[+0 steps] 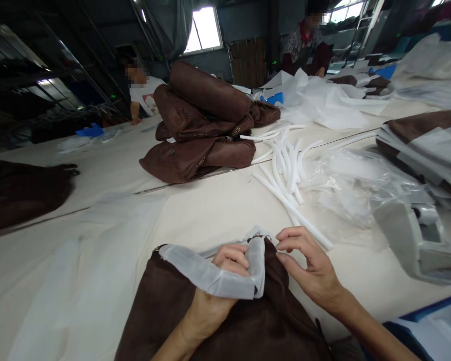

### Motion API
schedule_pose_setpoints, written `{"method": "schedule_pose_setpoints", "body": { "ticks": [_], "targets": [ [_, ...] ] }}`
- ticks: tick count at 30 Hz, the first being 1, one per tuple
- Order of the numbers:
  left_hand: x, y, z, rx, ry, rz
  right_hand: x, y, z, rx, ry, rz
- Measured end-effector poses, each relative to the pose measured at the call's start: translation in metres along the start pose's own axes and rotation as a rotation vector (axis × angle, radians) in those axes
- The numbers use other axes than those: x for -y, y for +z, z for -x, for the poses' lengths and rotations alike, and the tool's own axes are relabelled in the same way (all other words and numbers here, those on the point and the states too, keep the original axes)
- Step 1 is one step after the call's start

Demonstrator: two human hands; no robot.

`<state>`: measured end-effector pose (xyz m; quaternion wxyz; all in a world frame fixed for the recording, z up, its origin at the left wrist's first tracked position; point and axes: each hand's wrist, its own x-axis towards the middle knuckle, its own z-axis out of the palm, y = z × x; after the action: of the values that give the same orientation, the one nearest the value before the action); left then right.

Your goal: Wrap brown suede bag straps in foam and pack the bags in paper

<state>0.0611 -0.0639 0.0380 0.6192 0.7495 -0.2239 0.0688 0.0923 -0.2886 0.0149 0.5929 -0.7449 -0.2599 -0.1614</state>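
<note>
A dark brown bag point(161, 301) lies at the table's near edge, in front of me. Its strap point(214, 275) is wrapped in thin white padding paper and arches over the bag's top. My left hand point(212, 308) passes beneath this strap, its fingers curled up around it near the right end. Beside that end, my right hand point(315, 273) hovers at the bag's top right corner. Its thumb and fingers are bent but apart, with nothing visible between them; whether the fingertips touch the bag I cannot tell.
Stuffed brown bags point(206, 120) are piled further back. White foam tubes point(285, 165) lie beside clear plastic bags point(346, 190). A grey tape dispenser point(409, 240) stands at right, near stacked brown pieces with paper point(432, 145). Two people are across the table.
</note>
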Motion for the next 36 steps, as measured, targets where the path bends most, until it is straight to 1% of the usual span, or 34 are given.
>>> {"method": "schedule_pose_setpoints", "body": {
  "ticks": [5,7,9,11,12,13,14,15,16,17,19,20,21,23,24,26,27,29,31,33,35,36],
  "targets": [
    [0.001,0.007,0.009,-0.018,0.096,-0.125,0.001,-0.003,0.0,0.105,-0.116,0.058],
    [0.002,0.007,0.013,-0.013,0.121,-0.134,0.003,-0.003,-0.002,0.152,-0.16,0.094],
    [0.003,0.008,0.014,-0.01,0.129,-0.121,0.005,-0.001,-0.008,0.227,-0.219,0.137],
    [0.002,0.01,0.01,-0.044,0.074,-0.098,0.006,0.003,-0.018,0.324,-0.252,0.157],
    [0.0,0.012,0.005,-0.095,0.005,-0.078,0.005,0.006,-0.024,0.362,-0.241,0.155],
    [-0.002,0.013,-0.002,-0.154,-0.087,-0.05,0.001,0.009,-0.031,0.378,-0.202,0.151],
    [-0.004,0.013,-0.01,-0.205,-0.186,-0.013,-0.004,0.012,-0.037,0.367,-0.128,0.145],
    [-0.007,0.011,-0.019,-0.24,-0.278,0.027,-0.012,0.015,-0.043,0.337,-0.021,0.133],
    [-0.009,0.006,-0.027,-0.244,-0.357,0.062,-0.021,0.018,-0.048,0.298,0.112,0.115],
    [-0.01,-0.002,-0.033,-0.215,-0.414,0.078,-0.032,0.019,-0.051,0.264,0.26,0.096],
    [-0.011,-0.029,-0.038,-0.167,-0.461,0.021,-0.056,0.018,-0.052,0.228,0.526,0.084],
    [-0.009,-0.047,-0.035,-0.182,-0.466,-0.054,-0.067,0.016,-0.051,0.218,0.602,0.119],
    [-0.007,-0.066,-0.029,-0.225,-0.471,-0.155,-0.077,0.013,-0.049,0.192,0.632,0.175],
    [0.001,-0.105,-0.011,-0.352,-0.518,-0.403,-0.087,0.006,-0.045,0.139,0.596,0.303],
    [0.006,-0.122,-0.001,-0.407,-0.575,-0.523,-0.086,0.005,-0.044,0.125,0.551,0.354],
    [0.018,-0.149,0.016,-0.451,-0.7,-0.677,-0.077,0.01,-0.05,0.146,0.417,0.415],
    [0.024,-0.158,0.022,-0.449,-0.746,-0.711,-0.069,0.018,-0.055,0.178,0.331,0.43],
    [0.033,-0.167,0.03,-0.411,-0.798,-0.712,-0.053,0.044,-0.071,0.281,0.14,0.45],
    [0.038,-0.168,0.031,-0.362,-0.823,-0.695,-0.04,0.078,-0.088,0.412,-0.021,0.488],
    [0.038,-0.166,0.03,-0.328,-0.821,-0.663,-0.031,0.114,-0.101,0.526,-0.122,0.55],
    [0.032,-0.162,0.029,-0.315,-0.793,-0.618,-0.027,0.145,-0.109,0.585,-0.183,0.621],
    [0.028,-0.161,0.029,-0.303,-0.772,-0.601,-0.026,0.156,-0.112,0.597,-0.203,0.648]
  ]
}}
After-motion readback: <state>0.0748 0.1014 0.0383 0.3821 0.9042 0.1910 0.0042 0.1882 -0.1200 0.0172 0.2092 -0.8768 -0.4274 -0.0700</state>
